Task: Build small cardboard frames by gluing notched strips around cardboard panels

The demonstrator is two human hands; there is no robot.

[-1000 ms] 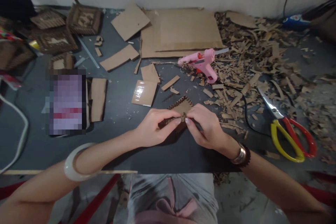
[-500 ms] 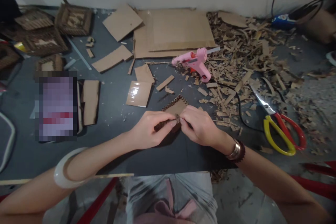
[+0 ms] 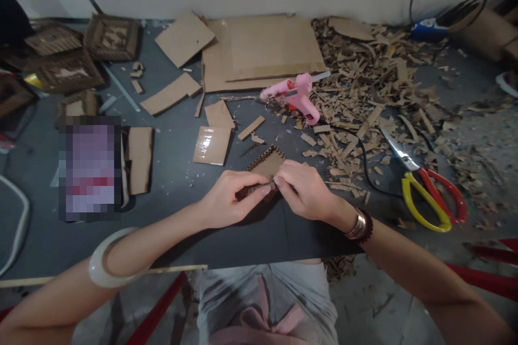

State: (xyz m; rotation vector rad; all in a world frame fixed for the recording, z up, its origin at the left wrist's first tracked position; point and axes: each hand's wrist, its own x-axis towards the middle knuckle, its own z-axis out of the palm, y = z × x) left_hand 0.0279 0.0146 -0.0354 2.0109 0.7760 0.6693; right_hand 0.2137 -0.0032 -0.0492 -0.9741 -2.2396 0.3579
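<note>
Between my hands, near the front of the dark table, is a small cardboard piece (image 3: 268,164) with a raised corrugated rim along its edges. My left hand (image 3: 230,197) pinches its near rim between thumb and fingers. On the right side, my right hand (image 3: 305,188) has thumb and fingers closed at the same near corner, almost touching my left fingertips. Much of the piece's near and right side is hidden by my fingers. Beyond it a pink glue gun (image 3: 297,94) lies on its side, its nozzle pointing left.
Scissors (image 3: 421,178) with yellow and red handles lie open at the right. Cardboard scraps (image 3: 364,91) are heaped at the back right. Large cardboard sheets (image 3: 271,48) lie behind, small framed pieces (image 3: 113,38) at the back left. A phone (image 3: 91,170), blurred out, lies left.
My right hand's fingertips have shifted slightly on the rim of the cardboard piece. My left hand keeps its pinch. The whole view has shifted a little.
</note>
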